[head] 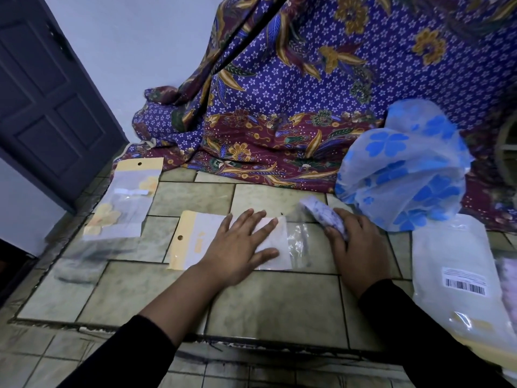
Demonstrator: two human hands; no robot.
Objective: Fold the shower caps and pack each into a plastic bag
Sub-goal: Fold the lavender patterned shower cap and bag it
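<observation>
A clear plastic bag [291,242] with a yellow header lies flat on the tiled floor in the middle of the head view. My left hand [240,245] presses on it with straight, spread fingers. My right hand [354,242] grips a folded purple-patterned shower cap [321,212] just right of the bag's open end. An unfolded shower cap [402,169] with blue flowers sits puffed up at the right. At the left lies a packed bag [126,197] holding a yellow-flowered cap.
A stack of plastic bags [458,278] with a barcode label lies at the right edge. Purple batik cloth [279,107] hangs and pools behind the work area. A dark door [42,93] stands at the left. A step edge [195,337] runs across the tiles near me.
</observation>
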